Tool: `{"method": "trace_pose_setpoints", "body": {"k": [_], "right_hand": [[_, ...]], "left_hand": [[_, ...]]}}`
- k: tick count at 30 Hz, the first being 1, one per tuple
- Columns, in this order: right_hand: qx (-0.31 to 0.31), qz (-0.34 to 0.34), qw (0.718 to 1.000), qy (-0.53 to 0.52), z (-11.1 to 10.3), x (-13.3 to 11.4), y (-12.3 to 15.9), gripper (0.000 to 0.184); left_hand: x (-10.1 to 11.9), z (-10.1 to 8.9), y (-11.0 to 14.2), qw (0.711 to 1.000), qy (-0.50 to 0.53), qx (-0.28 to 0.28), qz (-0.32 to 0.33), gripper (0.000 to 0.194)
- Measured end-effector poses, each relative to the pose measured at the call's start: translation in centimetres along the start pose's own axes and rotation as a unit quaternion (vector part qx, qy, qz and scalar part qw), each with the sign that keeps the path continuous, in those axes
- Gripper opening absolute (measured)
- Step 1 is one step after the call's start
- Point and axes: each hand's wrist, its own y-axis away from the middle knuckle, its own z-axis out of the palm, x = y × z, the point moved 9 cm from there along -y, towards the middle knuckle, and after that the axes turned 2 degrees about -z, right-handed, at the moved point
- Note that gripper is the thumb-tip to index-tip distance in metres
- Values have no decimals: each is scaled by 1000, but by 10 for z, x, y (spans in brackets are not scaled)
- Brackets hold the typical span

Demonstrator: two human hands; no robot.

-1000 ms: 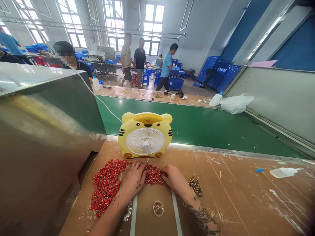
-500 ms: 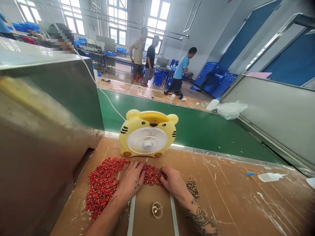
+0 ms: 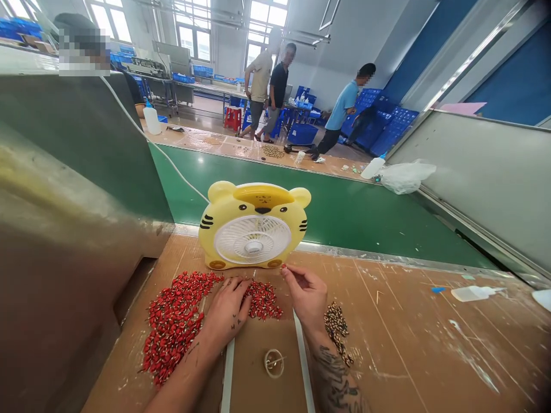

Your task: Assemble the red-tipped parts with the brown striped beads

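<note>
While our left hand point(image 3: 226, 312) lies spread against the small pile of red parts point(image 3: 267, 303), seemingly to keep it gathered, our right hand point(image 3: 305, 296) pinches narrowly on something unclear.

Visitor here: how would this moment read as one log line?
left hand: on small red pieces | right hand: fingertips pinched near yellow tiger-shaped fan

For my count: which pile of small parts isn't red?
The narrow dark speckled pile right of the right hand; the large red pile and small red pile both lie left of that hand and are red.
</note>
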Motion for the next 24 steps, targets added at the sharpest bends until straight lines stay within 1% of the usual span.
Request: {"method": "trace_pose_setpoints", "body": {"k": [3,8,14,24], "right_hand": [[76,-6,995,-71,-3,-9,-9,24],[117,-1,990,-80,-2,-6,-15,23],[126,-1,990,-60,1,0,-16,25],[100,-14,994,-30,9,0,-19,23]], "left_hand": [[0,-1,0,1000,-1,11,6,34],[0,-1,0,1000,-1,10,5,33],[0,1,1,1000,8,8,12,33],[1,-1,1,1000,9,20,14,32]]}}
